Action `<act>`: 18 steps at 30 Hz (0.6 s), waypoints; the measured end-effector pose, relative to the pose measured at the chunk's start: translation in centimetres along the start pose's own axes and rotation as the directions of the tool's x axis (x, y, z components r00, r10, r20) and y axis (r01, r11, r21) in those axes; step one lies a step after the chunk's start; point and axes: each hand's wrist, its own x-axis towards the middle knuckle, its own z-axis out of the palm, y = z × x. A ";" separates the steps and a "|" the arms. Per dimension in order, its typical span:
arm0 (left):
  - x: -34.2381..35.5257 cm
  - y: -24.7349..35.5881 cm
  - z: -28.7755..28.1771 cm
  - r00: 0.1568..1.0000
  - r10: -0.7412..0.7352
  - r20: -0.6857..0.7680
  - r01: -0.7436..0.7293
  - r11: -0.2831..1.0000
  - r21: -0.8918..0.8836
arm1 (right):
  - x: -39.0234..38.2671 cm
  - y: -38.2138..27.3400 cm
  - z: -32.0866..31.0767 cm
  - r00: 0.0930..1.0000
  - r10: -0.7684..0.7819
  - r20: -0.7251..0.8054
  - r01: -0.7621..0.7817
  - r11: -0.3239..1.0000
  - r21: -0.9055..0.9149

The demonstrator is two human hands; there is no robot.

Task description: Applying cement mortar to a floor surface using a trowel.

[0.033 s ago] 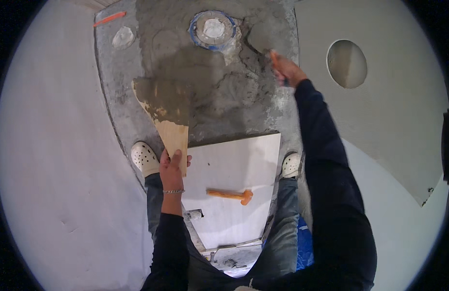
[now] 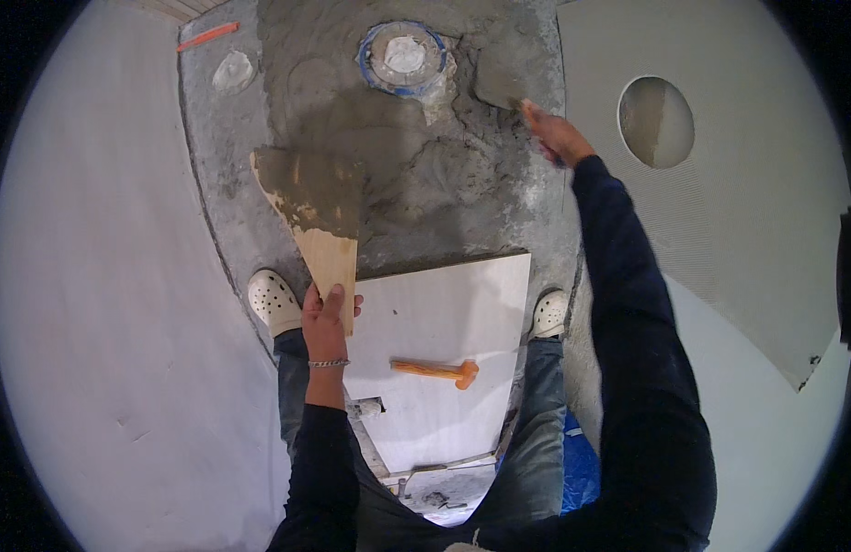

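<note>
My left hand (image 2: 326, 317) is closed on the narrow end of a thin wooden board (image 2: 329, 253), whose wide far end is coated in wet grey mortar. The board hangs over the mortar bed (image 2: 398, 184). Farther right, my right hand (image 2: 561, 140) grips the orange handle of a trowel (image 2: 501, 81). Its grey, mortar-smeared blade rests on or just over the bed, to the right of a round pipe opening (image 2: 405, 53) ringed in blue and plugged with white material. The blade's edges blend into the mortar.
A white tile (image 2: 439, 313) lies between my feet with an orange mallet (image 2: 439, 371) on it. On the right leans a large panel (image 2: 747, 202) with a round hole. An orange strip (image 2: 207, 36) and a white-plugged spot (image 2: 233, 72) lie far left; a blue bag (image 2: 580, 465) sits near my right leg.
My right hand has shifted a little to the right with the trowel, and the mortar under the blade looks disturbed. My left hand and the board have stayed in place.
</note>
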 end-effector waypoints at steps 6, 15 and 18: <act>-0.5 0.5 -0.8 0.998 0.056 0.014 -0.056 0.997 0.045 | -8.4 0.5 -2.6 0.932 -0.164 -0.323 0.013 0.907 -0.422; 0.2 -0.3 0.7 0.997 0.002 0.073 -0.001 1.000 -0.013 | -1.7 -3.7 -0.9 0.787 -0.317 -0.529 0.005 0.861 -0.509; -0.5 0.4 -1.6 1.000 0.003 0.006 -0.004 0.999 0.038 | -6.8 -4.8 3.9 0.995 0.040 -0.091 -0.036 0.999 0.040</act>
